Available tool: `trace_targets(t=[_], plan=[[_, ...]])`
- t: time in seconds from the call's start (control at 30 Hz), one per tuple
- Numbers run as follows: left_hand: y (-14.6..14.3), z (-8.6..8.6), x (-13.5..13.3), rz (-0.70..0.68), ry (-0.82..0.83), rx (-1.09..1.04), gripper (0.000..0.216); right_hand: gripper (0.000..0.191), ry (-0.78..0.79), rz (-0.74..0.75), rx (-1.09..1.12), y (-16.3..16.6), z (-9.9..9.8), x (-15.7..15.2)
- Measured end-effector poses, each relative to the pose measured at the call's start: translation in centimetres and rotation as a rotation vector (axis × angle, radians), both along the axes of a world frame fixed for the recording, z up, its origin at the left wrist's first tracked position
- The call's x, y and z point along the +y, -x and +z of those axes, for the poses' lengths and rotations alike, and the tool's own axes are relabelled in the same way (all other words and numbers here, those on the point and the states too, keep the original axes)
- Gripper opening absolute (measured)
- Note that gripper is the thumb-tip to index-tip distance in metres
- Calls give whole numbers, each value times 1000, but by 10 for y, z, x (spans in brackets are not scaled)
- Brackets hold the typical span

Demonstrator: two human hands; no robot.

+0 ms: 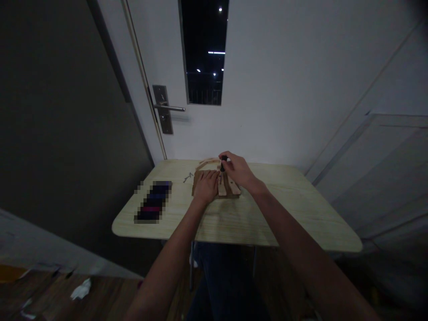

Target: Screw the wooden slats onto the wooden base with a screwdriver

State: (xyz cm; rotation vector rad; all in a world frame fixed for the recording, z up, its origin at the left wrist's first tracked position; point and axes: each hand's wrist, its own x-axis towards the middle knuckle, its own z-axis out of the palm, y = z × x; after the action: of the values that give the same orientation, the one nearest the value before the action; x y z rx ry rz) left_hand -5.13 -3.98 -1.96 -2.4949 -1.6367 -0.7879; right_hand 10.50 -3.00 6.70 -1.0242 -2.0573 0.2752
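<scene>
Wood pieces (223, 185) sat in a small pile near the far edge of the pale table (267, 218), close to the white door (267, 89). My left hand (205, 186) lay flat on the pile with fingers together, pressing down. My right hand (238, 170) pinched a small black tool (223, 163) that stood upright, its tip touching the wood. Some little dark bits (187, 178) lay just left of the pile.

One table (284, 223) carries one wooden assembly (217, 180) at its 12 o'clock edge under two hands, left hand (205, 186) and right hand (238, 171), one small black tool (223, 163), one blurred dark object (154, 201) at 9 o'clock, beneath one door handle (169, 107).
</scene>
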Motion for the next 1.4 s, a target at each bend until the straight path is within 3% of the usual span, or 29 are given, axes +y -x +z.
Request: trace_targets(t=[0.13, 0.3, 0.6, 0.73, 0.9, 1.27, 1.4], plan=[[0, 0, -1, 12, 7, -3, 41, 29, -14, -2, -3, 1, 2, 1], [0, 0, 0, 7, -1, -4, 41, 16, -8, -4, -7, 1, 3, 3], [1, -2, 1, 5, -15, 4, 42, 36, 72, -10, -42, 0, 6, 5], [0, -2, 1, 12, -4, 8, 42, 29, 28, -17, -49, 2, 8, 5], [0, -2, 2, 13, -5, -2, 41, 4, -13, -37, -74, 4, 5, 8], [0, 0, 1, 1, -16, -17, 41, 36, 75, -12, -34, 2, 2, 2], [-1, 0, 0, 7, -43, -25, 40, 24, 88, 20, 0, 3, 5, 3]])
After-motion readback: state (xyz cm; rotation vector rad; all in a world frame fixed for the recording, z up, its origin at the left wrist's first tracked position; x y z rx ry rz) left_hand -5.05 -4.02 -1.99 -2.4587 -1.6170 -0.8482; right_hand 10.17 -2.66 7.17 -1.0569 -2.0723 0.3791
